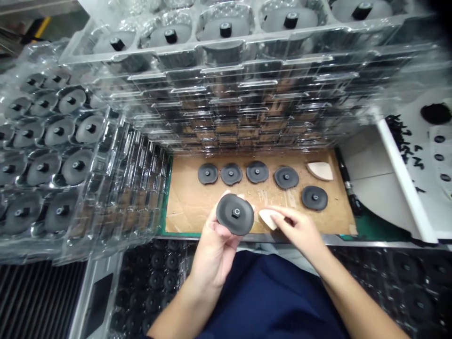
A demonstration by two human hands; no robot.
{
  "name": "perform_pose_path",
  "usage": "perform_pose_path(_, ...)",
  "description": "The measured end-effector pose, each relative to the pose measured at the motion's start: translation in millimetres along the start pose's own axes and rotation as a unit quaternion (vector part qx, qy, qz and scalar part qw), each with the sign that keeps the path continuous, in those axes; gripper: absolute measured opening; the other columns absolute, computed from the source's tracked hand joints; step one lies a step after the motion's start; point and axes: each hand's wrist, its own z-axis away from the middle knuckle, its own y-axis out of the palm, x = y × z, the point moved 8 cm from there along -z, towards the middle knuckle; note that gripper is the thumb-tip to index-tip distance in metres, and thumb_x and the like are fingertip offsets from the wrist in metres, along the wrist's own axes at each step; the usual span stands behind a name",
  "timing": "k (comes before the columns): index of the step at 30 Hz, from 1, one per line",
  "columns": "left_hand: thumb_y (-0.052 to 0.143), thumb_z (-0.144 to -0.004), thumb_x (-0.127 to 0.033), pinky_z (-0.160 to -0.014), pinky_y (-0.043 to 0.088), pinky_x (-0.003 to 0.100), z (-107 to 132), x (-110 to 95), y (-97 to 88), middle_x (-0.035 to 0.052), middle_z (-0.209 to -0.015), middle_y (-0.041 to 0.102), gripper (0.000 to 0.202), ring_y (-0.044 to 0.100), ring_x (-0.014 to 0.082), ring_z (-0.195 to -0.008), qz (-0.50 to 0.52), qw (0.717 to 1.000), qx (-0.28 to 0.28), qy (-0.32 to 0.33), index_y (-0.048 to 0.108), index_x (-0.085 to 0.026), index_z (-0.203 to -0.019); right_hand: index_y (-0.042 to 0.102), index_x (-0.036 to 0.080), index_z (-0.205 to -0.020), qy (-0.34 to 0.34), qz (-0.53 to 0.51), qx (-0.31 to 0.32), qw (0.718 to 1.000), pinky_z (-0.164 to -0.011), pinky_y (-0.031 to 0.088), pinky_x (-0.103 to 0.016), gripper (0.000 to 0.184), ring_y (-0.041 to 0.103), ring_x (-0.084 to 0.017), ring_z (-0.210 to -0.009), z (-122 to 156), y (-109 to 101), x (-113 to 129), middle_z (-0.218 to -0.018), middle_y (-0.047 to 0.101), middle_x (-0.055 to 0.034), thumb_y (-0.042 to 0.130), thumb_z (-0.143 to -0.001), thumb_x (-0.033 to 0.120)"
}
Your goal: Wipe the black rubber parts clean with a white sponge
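Observation:
My left hand (217,249) grips a dark grey oval plastic part (226,214) by its edge, its face with the central black stub turned up toward me. To the right of it, my right hand (294,226) pinches a cream-coloured pointed pad (268,218) between thumb and fingers. The pad's tip points toward the held part, with a small gap between them. Beyond my hands, several like oval parts (231,174) lie in a loose row on the cardboard sheet (187,207). One more oval part (314,197) lies nearer my right hand.
A second cream pad (319,170) lies at the sheet's back right. Tall stacked clear plastic trays (226,89) with oval parts wall off the back, and more trays (56,136) stand at left. A white bin (406,179) with small black pieces stands at right.

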Motion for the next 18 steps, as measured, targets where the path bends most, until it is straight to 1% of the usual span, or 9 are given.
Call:
perform_pose_path(3,0.086,-0.048,-0.038,-0.082,0.052,0.028,3,1,7.1,0.0048,-0.107,0.069,0.068,0.064,0.0218,-0.097,-0.011,1.000,0.018,0.008,0.065,-0.022,-0.110,0.066,0.021,-0.108,-0.048,-0.034,-0.062,0.996,-0.083,0.052,-0.032,0.027,0.064,-0.019,-0.098,1,-19,55,-0.110,0.069,-0.0043,0.053,-0.087,0.032)
perform_pose_path(5,0.084,-0.054,-0.036,-0.081,0.052,0.025,6,2,9.6,0.0037,-0.108,0.069,0.062,0.064,0.0192,-0.096,-0.015,0.999,0.031,0.010,0.064,-0.022,-0.111,0.062,0.022,-0.113,-0.151,-0.053,-0.095,0.983,-0.086,0.049,-0.031,0.027,0.061,-0.017,-0.101,8,-27,105,-0.114,0.066,-0.0038,0.052,-0.089,0.025)
perform_pose_path(7,0.080,-0.061,-0.032,-0.084,0.051,0.022,8,4,7.4,0.0036,-0.109,0.069,0.054,0.064,0.0172,-0.098,-0.010,0.999,0.033,-0.001,0.063,-0.022,-0.111,0.062,0.017,-0.112,-0.260,-0.029,-0.056,0.963,-0.085,0.048,-0.033,0.026,0.061,-0.018,-0.097,19,-20,145,-0.108,0.068,-0.0069,0.047,-0.090,0.018)
perform_pose_path(8,0.079,-0.063,-0.030,-0.085,0.051,0.022,8,4,4.2,0.0034,-0.108,0.069,0.051,0.064,0.0169,-0.099,-0.006,1.000,0.026,-0.005,0.064,-0.022,-0.111,0.062,0.015,-0.110,-0.289,-0.006,-0.008,0.957,-0.082,0.048,-0.033,0.026,0.061,-0.018,-0.093,23,-10,156,-0.103,0.069,-0.0077,0.045,-0.091,0.015)
perform_pose_path(10,0.079,-0.063,-0.023,-0.084,0.052,0.023,9,3,-3.0,0.0020,-0.106,0.070,0.050,0.066,0.0168,-0.096,-0.001,1.000,0.007,-0.004,0.064,-0.024,-0.110,0.064,0.015,-0.104,-0.291,0.034,0.102,0.951,-0.074,0.047,-0.031,0.024,0.062,-0.017,-0.082,27,10,160,-0.092,0.070,-0.0054,0.045,-0.091,0.013)
perform_pose_path(12,0.081,-0.060,-0.018,-0.078,0.054,0.022,10,1,-5.8,-0.0002,-0.099,0.072,0.047,0.068,0.0159,-0.089,-0.005,1.000,0.000,0.004,0.066,-0.025,-0.105,0.066,0.016,-0.100,-0.269,0.057,0.152,0.949,-0.070,0.045,-0.029,0.022,0.061,-0.015,-0.076,26,20,156,-0.088,0.069,-0.0025,0.047,-0.090,0.011)
perform_pose_path(16,0.083,-0.058,-0.027,-0.084,0.053,0.022,15,2,8.5,0.0017,-0.096,0.073,0.041,0.067,0.0180,-0.093,-0.011,0.998,0.059,-0.016,0.069,-0.022,-0.095,0.063,0.006,-0.105,-0.326,0.032,0.008,0.945,-0.072,0.043,-0.032,0.026,0.059,-0.018,-0.080,23,2,166,-0.093,0.069,-0.0091,0.043,-0.091,0.012)
perform_pose_path(17,0.083,-0.058,-0.028,-0.086,0.051,0.022,16,0,11.1,0.0015,-0.098,0.073,0.041,0.066,0.0178,-0.096,-0.010,0.998,0.065,-0.013,0.069,-0.023,-0.097,0.063,0.005,-0.106,-0.338,0.016,0.007,0.941,-0.072,0.043,-0.032,0.026,0.059,-0.017,-0.081,26,0,167,-0.094,0.069,-0.0093,0.043,-0.091,0.012)
perform_pose_path(18,0.082,-0.059,-0.026,-0.087,0.051,0.022,17,-3,12.1,0.0007,-0.100,0.073,0.042,0.066,0.0170,-0.097,-0.009,0.998,0.065,-0.008,0.069,-0.025,-0.099,0.063,0.007,-0.105,-0.339,0.006,0.031,0.940,-0.072,0.043,-0.030,0.025,0.059,-0.016,-0.080,28,1,166,-0.093,0.069,-0.0077,0.044,-0.090,0.011)
